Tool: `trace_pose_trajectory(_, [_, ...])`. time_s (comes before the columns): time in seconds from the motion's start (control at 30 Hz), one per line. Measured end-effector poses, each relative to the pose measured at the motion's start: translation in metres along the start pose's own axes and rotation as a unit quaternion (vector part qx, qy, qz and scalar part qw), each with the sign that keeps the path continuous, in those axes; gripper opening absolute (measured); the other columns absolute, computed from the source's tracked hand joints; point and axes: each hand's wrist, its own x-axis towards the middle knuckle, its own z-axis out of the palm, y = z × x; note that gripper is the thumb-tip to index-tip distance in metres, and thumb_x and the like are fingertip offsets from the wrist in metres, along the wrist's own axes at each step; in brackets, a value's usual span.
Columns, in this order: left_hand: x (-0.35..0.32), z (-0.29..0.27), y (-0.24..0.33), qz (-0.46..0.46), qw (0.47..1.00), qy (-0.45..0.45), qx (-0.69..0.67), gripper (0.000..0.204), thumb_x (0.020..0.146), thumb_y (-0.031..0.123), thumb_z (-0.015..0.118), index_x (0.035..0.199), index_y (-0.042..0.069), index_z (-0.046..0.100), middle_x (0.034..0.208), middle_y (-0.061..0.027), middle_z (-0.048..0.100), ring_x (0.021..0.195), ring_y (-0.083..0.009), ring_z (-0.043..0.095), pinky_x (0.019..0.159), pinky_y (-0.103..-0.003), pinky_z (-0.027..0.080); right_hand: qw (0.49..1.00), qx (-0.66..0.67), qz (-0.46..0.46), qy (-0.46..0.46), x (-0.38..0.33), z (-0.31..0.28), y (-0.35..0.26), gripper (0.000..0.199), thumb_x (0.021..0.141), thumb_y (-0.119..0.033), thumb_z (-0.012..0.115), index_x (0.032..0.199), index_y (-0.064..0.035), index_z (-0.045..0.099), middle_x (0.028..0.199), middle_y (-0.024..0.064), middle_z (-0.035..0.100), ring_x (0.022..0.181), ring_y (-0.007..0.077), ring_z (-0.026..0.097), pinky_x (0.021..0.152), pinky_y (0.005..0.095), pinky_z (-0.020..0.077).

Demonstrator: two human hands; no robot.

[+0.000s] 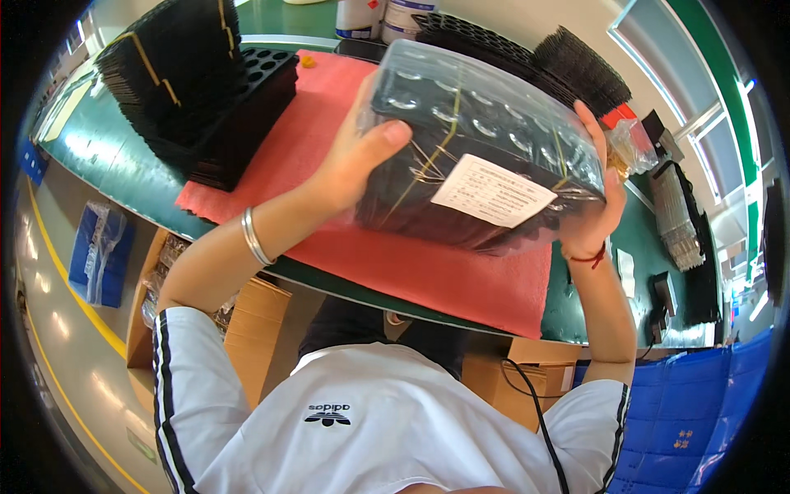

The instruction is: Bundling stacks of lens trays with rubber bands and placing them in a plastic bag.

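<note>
Between my two hands is a stack of black plastic trays (428, 198), wrapped in a clear plastic bag and bound with yellowish bands. A white printed label (494, 191) sits on the side facing me. My left hand (366, 156) grips its left end, thumb across the near upper corner. My right hand (599, 202) clasps the right end, with fingers showing at the upper edge and the palm at the side. The bundle is tilted and held over the pink foam sheet (411, 284). The fingers behind and under the bag are partly hidden.
Stacks of black trays (234, 123) stand at the left of the green table (107, 148), one stack leaning and banded. More black trays (580, 66) lie at the back right, near white tubs (360, 18). Cardboard boxes (255, 329) and blue bins (103, 251) are below.
</note>
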Motion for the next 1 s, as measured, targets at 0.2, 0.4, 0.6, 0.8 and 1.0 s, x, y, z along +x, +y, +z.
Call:
trace_pose_trajectory(0.2, [0.009, -0.006, -0.015, 0.059, 0.993, 0.044, -0.092, 0.053, 0.083, 0.041, 0.062, 0.119, 0.004, 0.053, 0.106, -0.0089, 0.060, 0.098, -0.0173, 0.057, 0.084, -0.032, 0.045, 0.988, 0.129, 0.019, 0.084, -0.012, 0.006, 0.020, 0.079, 0.088, -0.057, 0.035, 0.139, 0.0034, 0.033, 0.127, 0.0168, 0.051, 0.115, 0.0282, 0.051, 0.099, 0.0401, 0.0389])
trace_pose_trajectory(0.4, [0.049, -0.072, -0.005, 0.209, 0.848, 0.056, 0.483, 0.037, 0.085, 0.031, 0.059, 0.113, 0.006, 0.059, 0.090, -0.0043, 0.060, 0.087, -0.0127, 0.056, 0.073, -0.029, 0.044, 0.965, 0.068, 0.117, 0.225, -0.035, -0.027, 0.030, 0.078, 0.087, -0.066, 0.039, 0.133, -0.0022, 0.042, 0.128, 0.0110, 0.051, 0.118, 0.0277, 0.047, 0.101, 0.0409, 0.0344])
trace_pose_trajectory(0.6, [0.111, -0.120, -0.007, 0.472, 0.580, 0.021, 0.663, 0.025, 0.087, 0.020, 0.056, 0.108, 0.009, 0.064, 0.073, 0.0002, 0.060, 0.076, -0.0081, 0.054, 0.062, -0.027, 0.042, 0.993, 0.030, 0.062, 0.100, -0.041, -0.055, 0.033, 0.082, 0.089, -0.067, 0.036, 0.135, 0.0002, 0.038, 0.133, 0.0114, 0.046, 0.120, 0.0260, 0.045, 0.102, 0.0390, 0.0318])
trace_pose_trajectory(0.8, [0.131, -0.144, -0.051, 0.234, 0.565, -0.023, 0.791, 0.025, 0.085, 0.021, 0.059, 0.106, 0.008, 0.064, 0.077, -0.0020, 0.061, 0.078, -0.0111, 0.056, 0.065, -0.028, 0.044, 0.993, -0.105, 0.009, 0.055, -0.040, -0.044, 0.007, 0.085, 0.091, -0.066, 0.024, 0.141, 0.0022, 0.028, 0.145, 0.0135, 0.032, 0.134, 0.0258, 0.029, 0.111, 0.0420, 0.0164])
trace_pose_trajectory(1.0, [0.132, -0.141, -0.049, 0.176, 0.566, -0.034, 0.805, 0.026, 0.083, 0.023, 0.062, 0.104, 0.007, 0.064, 0.082, -0.0042, 0.062, 0.079, -0.0141, 0.058, 0.067, -0.029, 0.045, 0.985, -0.158, 0.009, 0.063, -0.054, -0.059, -0.005, 0.078, 0.092, -0.064, 0.023, 0.142, -0.0038, 0.030, 0.143, 0.0126, 0.034, 0.133, 0.0243, 0.030, 0.109, 0.0420, 0.0175])
